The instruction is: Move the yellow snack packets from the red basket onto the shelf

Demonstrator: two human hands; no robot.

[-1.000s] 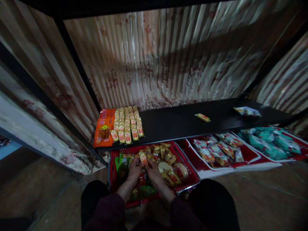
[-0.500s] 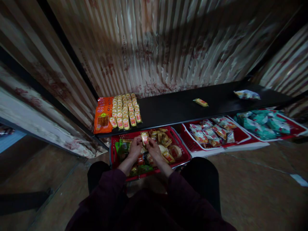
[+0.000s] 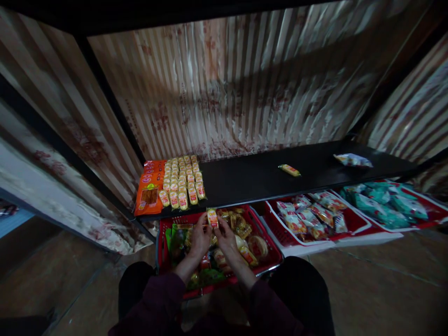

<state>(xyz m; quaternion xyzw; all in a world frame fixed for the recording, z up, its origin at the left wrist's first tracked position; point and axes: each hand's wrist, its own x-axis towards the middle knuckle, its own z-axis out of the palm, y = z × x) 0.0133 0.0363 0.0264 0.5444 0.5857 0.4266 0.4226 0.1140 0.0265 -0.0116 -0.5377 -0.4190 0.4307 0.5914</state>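
Between my fingertips, above a red basket (image 3: 273,242), is a small wrapped snack cake (image 3: 212,218) with a yellow and red wrapper. My left hand (image 3: 200,239) grips its left side, and my right hand (image 3: 226,239) grips it from the right. Under my hands the basket holds mixed packaged snacks, some green, some golden. Just beyond, at the shelf's left end, similar wrapped cakes (image 3: 182,179) stand in tight rows. An orange snack packet (image 3: 150,189) lies flat beside them.
The black shelf (image 3: 241,179) carries a single wrapped cake (image 3: 290,170) and a pale bag (image 3: 353,160) farther right. Below its front edge are a basket of white and orange packets (image 3: 311,214) and one of teal packets (image 3: 388,203). Dark posts and striped curtains enclose the shelf.
The head view has tilted up, so the shelf and baskets appear lower. Both hands still hold the snack cake, now nearer the shelf's front edge.
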